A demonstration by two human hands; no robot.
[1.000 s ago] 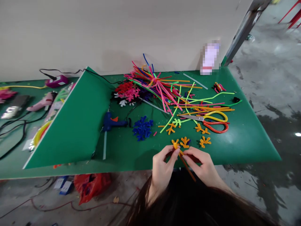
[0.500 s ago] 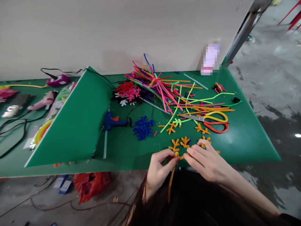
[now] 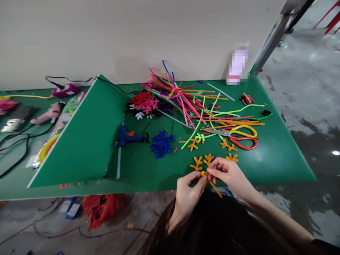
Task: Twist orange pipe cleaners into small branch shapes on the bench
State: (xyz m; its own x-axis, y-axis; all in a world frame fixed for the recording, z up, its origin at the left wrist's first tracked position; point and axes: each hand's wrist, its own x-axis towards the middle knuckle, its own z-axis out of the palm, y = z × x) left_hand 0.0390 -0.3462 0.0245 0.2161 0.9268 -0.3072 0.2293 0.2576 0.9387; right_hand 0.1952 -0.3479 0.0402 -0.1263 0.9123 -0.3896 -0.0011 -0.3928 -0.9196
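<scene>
At the table's front edge, my left hand (image 3: 189,187) pinches an orange pipe cleaner (image 3: 215,190) between thumb and forefinger. Close against it, my right hand (image 3: 225,173) has its fingertips closed on the same pipe cleaner. A small loop shows at the left fingertips, and two loose ends hang below. Just beyond my hands lie several bent orange pipe-cleaner sprigs (image 3: 197,163). Scissors (image 3: 233,136) with yellow and red handles rest farther back, blades pointing left. A blue snowflake shape (image 3: 161,143) of pipe cleaners lies to the left.
A blue glue gun (image 3: 127,137) lies left of the snowflake, beside a raised green board (image 3: 79,138). Behind is a heap of multicoloured pipe cleaners (image 3: 176,92). Pink and red snowflake shapes (image 3: 145,101) sit next to it. A white wall (image 3: 132,35) closes the back.
My right hand has drawn its fingers together beside the left fingertips. The left hand has shifted slightly right, and a second end of the orange pipe cleaner now points down to the right.
</scene>
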